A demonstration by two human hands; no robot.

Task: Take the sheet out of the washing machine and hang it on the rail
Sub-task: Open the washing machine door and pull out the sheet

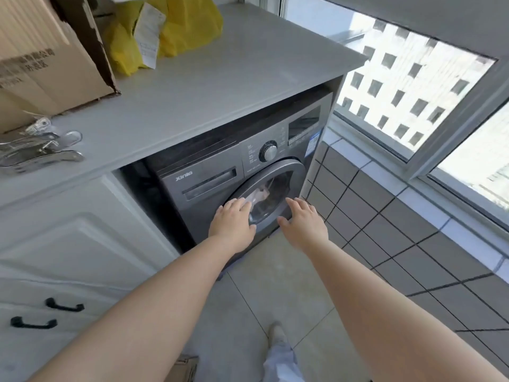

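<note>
— Which step is this?
— The very first, I'd judge: the washing machine [248, 175], under the worktop's right end, has its door [271, 188] shut, pale sheet [260, 194] behind the glass.
— And the hands?
— Left hand [232, 220] and right hand [303, 223] spread, empty. Next, pull the door open.

Bright daylight from window [413, 86]; edges warped, soft.

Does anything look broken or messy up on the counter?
Yes. The brown cardboard box at the back left of the grey countertop has a ripped, ragged edge along its front corner. Beside it, crumpled yellow plastic bags slump in a heap with a paper slip.
</note>
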